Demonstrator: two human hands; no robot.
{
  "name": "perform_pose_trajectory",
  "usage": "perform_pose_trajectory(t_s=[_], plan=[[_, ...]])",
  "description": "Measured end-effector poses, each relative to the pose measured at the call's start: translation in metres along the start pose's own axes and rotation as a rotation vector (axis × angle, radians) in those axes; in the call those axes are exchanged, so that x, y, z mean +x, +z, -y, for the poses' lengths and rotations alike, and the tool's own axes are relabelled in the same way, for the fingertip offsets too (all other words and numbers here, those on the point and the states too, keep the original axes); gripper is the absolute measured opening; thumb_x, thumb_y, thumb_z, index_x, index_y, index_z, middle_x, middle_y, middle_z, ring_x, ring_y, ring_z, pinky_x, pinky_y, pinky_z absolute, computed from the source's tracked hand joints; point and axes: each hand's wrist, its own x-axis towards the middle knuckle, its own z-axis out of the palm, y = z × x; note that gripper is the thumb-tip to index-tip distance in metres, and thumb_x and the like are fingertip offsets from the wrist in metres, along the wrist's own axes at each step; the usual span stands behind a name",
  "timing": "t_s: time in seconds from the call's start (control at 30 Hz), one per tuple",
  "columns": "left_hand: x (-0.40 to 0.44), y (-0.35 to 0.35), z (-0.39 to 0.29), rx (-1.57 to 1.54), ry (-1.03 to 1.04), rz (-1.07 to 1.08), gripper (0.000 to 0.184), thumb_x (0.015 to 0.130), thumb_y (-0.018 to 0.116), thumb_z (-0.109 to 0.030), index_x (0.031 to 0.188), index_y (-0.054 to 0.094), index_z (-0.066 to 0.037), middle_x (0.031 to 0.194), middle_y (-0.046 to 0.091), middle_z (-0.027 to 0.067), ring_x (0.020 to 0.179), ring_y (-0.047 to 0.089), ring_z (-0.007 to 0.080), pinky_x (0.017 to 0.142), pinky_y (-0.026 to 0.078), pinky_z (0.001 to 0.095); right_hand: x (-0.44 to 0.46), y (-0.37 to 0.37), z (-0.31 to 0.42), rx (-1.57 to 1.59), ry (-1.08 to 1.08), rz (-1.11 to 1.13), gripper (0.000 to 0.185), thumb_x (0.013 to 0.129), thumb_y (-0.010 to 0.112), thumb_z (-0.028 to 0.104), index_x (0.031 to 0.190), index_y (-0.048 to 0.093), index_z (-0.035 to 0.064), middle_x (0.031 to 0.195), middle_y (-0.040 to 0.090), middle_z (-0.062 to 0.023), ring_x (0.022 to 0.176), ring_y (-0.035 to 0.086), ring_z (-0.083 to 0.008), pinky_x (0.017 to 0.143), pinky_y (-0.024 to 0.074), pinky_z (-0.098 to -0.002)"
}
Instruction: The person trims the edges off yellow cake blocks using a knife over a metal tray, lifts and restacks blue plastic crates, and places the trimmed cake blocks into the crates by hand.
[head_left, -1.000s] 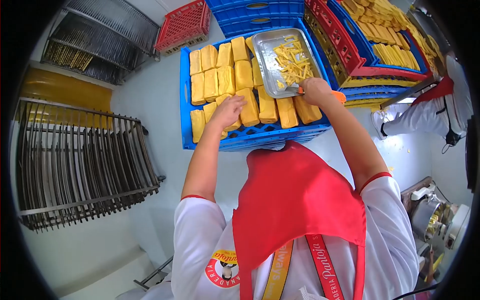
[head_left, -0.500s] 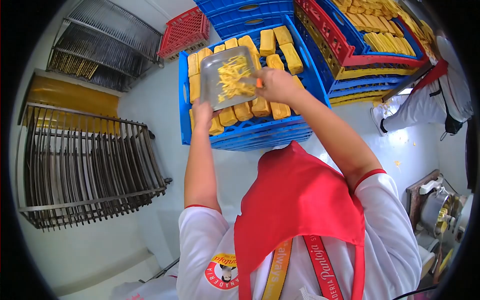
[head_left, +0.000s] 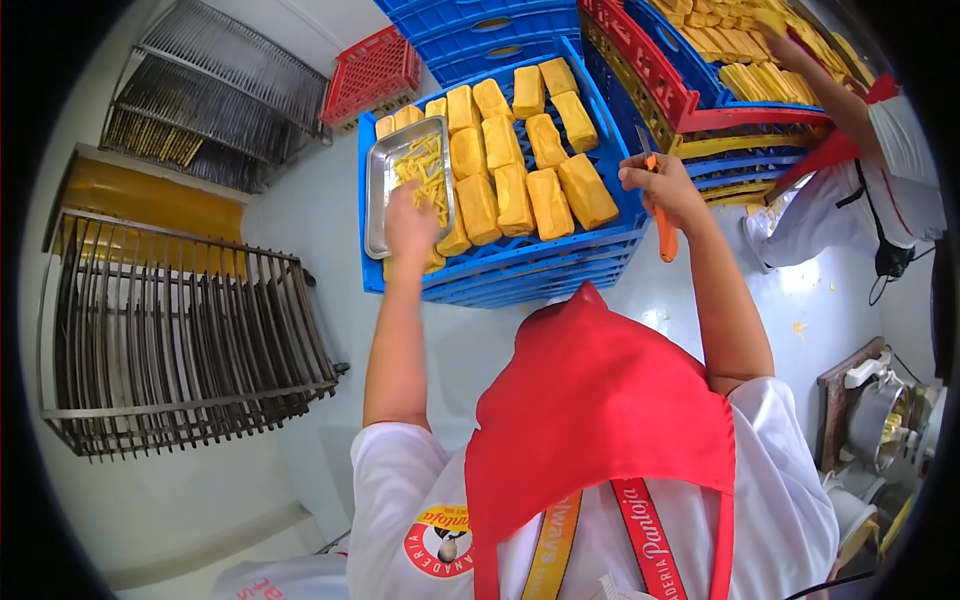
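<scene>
My right hand (head_left: pixel 662 188) is closed around a knife with an orange handle (head_left: pixel 667 235); its thin blade points up and away, beside the crate's right edge. My left hand (head_left: pixel 410 222) is over a metal tray (head_left: pixel 377 205), at the near part of a pile of yellow strips (head_left: pixel 420 165). Motion blurs its fingers, so whether they grip any strips is unclear. The tray rests on the left side of a blue crate (head_left: pixel 630 215), on top of some yellow loaf-shaped blocks. More of these blocks (head_left: pixel 515 200) lie in rows to the tray's right.
Stacked crates (head_left: pixel 690 115) with yellow slices stand at the right, where another person's arm (head_left: pixel 825 85) reaches in. A red crate (head_left: pixel 372 70) sits behind on the left. Metal racks (head_left: pixel 190 330) line the left wall. A metal pot (head_left: pixel 875 420) is at lower right.
The tray has gone from tilted and held in my left hand to resting at the crate's left. My right hand has moved right with the knife. The other person's arm now reaches into the crates.
</scene>
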Motion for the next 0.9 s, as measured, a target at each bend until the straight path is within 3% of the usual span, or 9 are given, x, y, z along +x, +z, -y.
perform_pose_trajectory(t_s=[0.13,0.23,0.3,0.53,0.63,0.67,0.73,0.77,0.9], plan=[[0.001,0.049,-0.083,-0.198,-0.017,0.37,0.042,0.084,0.067,-0.025,0.116,0.063,0.001,0.111,0.067,0.026,0.104,0.064,0.0388,0.093,0.05,0.046,-0.016,-0.003,0.009,0.065,0.026,-0.001,0.048,0.085,0.072,0.038,0.113,0.062,0.0009,0.08,0.064,-0.007,0.051,0.05,-0.0119,0.045,0.0401,-0.0286],[-0.001,0.076,-0.097,-0.026,0.071,0.53,0.053,0.082,0.069,-0.033,0.122,0.059,0.0,0.113,0.066,0.0268,0.106,0.064,0.0409,0.091,0.051,0.0463,-0.03,-0.009,0.014,0.231,0.197,-0.021,0.061,0.093,0.052,0.058,0.121,0.054,0.0042,0.077,0.063,-0.0084,0.052,0.05,-0.015,0.05,0.0419,-0.0318],[-0.002,0.081,-0.103,0.061,-0.077,0.718,0.068,0.08,0.069,-0.041,0.132,0.051,0.0,0.113,0.065,0.0285,0.108,0.063,0.0404,0.092,0.051,0.0466,-0.033,-0.019,0.005,0.269,0.192,-0.052,0.058,0.094,0.05,0.055,0.12,0.054,0.0038,0.076,0.063,-0.0088,0.052,0.05,-0.0154,0.05,0.0416,-0.0321],[0.026,0.084,-0.093,0.08,-0.262,0.705,0.071,0.077,0.07,-0.043,0.123,0.05,0.007,0.112,0.067,0.0264,0.104,0.067,0.0362,0.087,0.054,0.0449,-0.051,-0.03,-0.032,0.256,0.071,-0.142,0.039,0.098,0.051,0.036,0.087,0.06,-0.0002,0.059,0.052,-0.0073,0.047,0.048,-0.0174,0.045,0.0392,-0.0317],[0.041,0.072,-0.074,-0.881,-0.788,0.868,0.059,0.082,0.064,-0.032,0.127,0.052,0.003,0.111,0.067,0.0179,0.104,0.067,0.0327,0.077,0.057,0.0489,-0.063,-0.009,-0.026,0.139,0.085,-0.104,0.041,0.097,0.053,0.039,0.086,0.06,0.0002,0.057,0.049,-0.0058,0.047,0.049,-0.0168,0.044,0.0397,-0.0323],[0.04,0.058,-0.078,-0.892,-0.776,0.862,0.059,0.082,0.064,-0.032,0.127,0.052,0.003,0.111,0.067,0.0179,0.104,0.067,0.0327,0.077,0.057,0.0489,-0.063,0.005,-0.022,0.132,0.072,-0.108,0.041,0.097,0.053,0.039,0.086,0.06,0.0002,0.057,0.049,-0.0058,0.047,0.049,-0.0168,0.044,0.0397,-0.0323],[0.034,0.032,-0.083,-1.454,-1.075,0.647,0.047,0.082,0.058,-0.028,0.121,0.057,-0.003,0.114,0.067,0.0141,0.1,0.067,0.0301,0.08,0.056,0.0492,-0.056,0.039,-0.016,-0.049,0.1,-0.105,0.045,0.098,0.051,0.042,0.084,0.062,-0.0002,0.059,0.053,-0.0063,0.049,0.052,-0.0164,0.047,0.0423,-0.0322],[0.031,0.028,-0.076,-1.471,-1.057,0.627,0.047,0.082,0.058,-0.028,0.121,0.057,-0.003,0.114,0.067,0.0141,0.1,0.067,0.0301,0.08,0.056,0.0492,-0.05,0.058,-0.01,-0.113,0.067,-0.08,0.048,0.098,0.05,0.043,0.083,0.063,-0.0004,0.06,0.055,-0.0066,0.051,0.054,-0.0163,0.049,0.0434,-0.0322],[0.016,0.004,-0.045,-2.223,-0.801,0.582,0.058,0.072,0.057,-0.013,0.129,0.054,-0.001,0.126,0.062,0.0183,0.116,0.061,0.0378,0.102,0.048,0.0582,-0.023,0.148,0.016,-0.181,-0.088,0.009,0.054,0.099,0.047,0.047,0.083,0.065,-0.0015,0.064,0.061,-0.0116,0.057,0.059,-0.0202,0.056,0.0469,-0.0369]])
